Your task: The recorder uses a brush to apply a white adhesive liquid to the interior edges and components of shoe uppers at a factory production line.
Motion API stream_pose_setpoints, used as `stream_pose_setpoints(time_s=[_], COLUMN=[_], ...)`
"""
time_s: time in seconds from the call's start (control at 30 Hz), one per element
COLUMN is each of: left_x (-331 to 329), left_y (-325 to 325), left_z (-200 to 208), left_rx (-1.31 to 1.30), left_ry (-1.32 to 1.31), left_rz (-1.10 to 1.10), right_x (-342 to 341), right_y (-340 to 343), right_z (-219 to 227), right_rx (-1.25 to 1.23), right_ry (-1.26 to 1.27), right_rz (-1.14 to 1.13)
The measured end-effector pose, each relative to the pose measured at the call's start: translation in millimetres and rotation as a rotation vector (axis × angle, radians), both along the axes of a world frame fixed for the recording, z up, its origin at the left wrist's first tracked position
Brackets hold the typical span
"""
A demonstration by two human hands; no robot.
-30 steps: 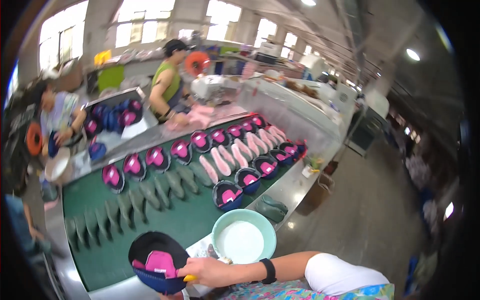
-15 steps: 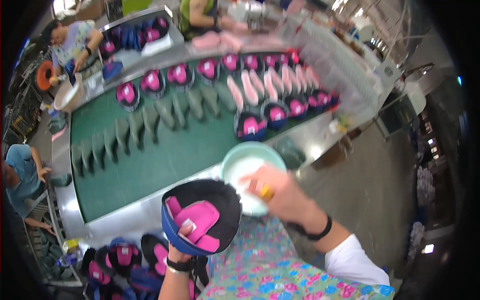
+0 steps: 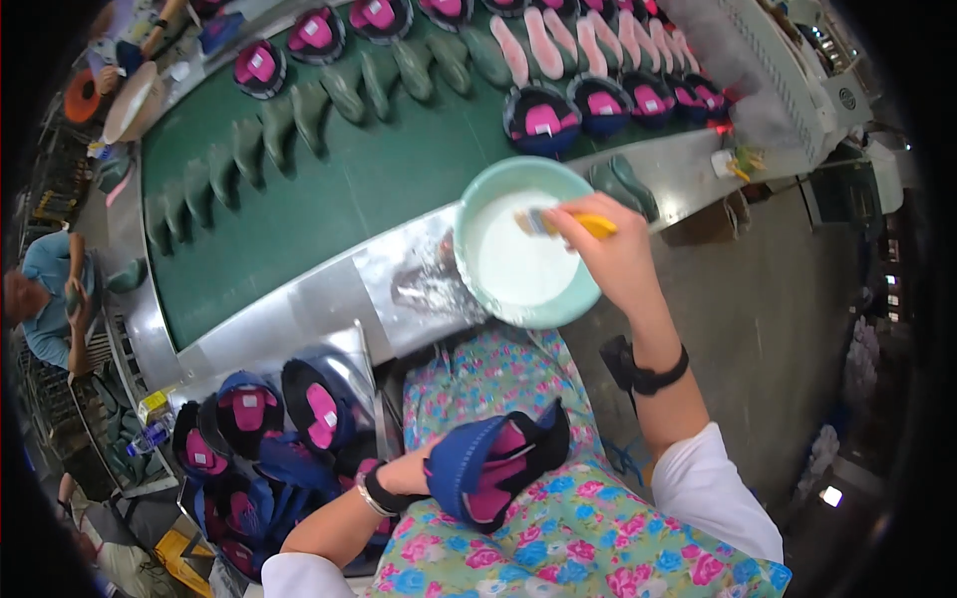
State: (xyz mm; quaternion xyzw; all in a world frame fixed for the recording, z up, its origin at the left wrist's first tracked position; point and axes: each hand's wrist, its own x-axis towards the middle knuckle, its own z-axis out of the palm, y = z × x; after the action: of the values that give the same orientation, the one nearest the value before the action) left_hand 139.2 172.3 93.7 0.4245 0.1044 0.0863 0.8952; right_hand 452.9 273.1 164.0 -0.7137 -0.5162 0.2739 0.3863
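My right hand (image 3: 610, 255) grips a yellow-handled brush (image 3: 570, 222) whose bristles dip into a pale green bowl (image 3: 491, 185) of white glue on the metal ledge. My left hand (image 3: 401, 472) holds a blue and black shoe upper (image 3: 495, 459) with a pink lining, resting it on my flowered lap (image 3: 558, 528). The bowl sits at the near edge of the conveyor, just above my knees.
A green conveyor belt (image 3: 339, 189) carries rows of green soles (image 3: 239, 149) and pink-lined uppers (image 3: 543, 115). A pile of more uppers (image 3: 264, 439) lies at my lower left. Another person (image 3: 45, 299) sits at the left edge; concrete floor (image 3: 768, 329) lies to the right.
My view tipped further down. My left hand lowered the shoe upper onto my lap, and my right hand stayed at the bowl with the brush in the glue.
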Motion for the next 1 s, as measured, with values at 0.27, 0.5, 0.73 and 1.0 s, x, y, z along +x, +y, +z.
stream_pose_setpoints(time_s=[0.27, 0.5, 0.73, 1.0], left_x=[7, 14, 92, 161], left_y=[19, -9, -10, 17], left_z=[49, 6, -45, -44], left_rx=[-0.178, 0.369, 0.164, -0.329], left_ry=[0.330, 0.507, 1.026, 0.701], left_rz=[-0.008, 0.458, 0.866, 1.044], right_x=[62, 87, 112, 130], right_y=[-9, -4, -5, 0], right_z=[-110, -185, -203, -113], right_rx=[-0.189, -0.299, -0.209, -0.072], right_ry=[-0.150, -0.203, -0.117, 0.535], right_rz=[-0.034, 0.046, 0.063, 0.247])
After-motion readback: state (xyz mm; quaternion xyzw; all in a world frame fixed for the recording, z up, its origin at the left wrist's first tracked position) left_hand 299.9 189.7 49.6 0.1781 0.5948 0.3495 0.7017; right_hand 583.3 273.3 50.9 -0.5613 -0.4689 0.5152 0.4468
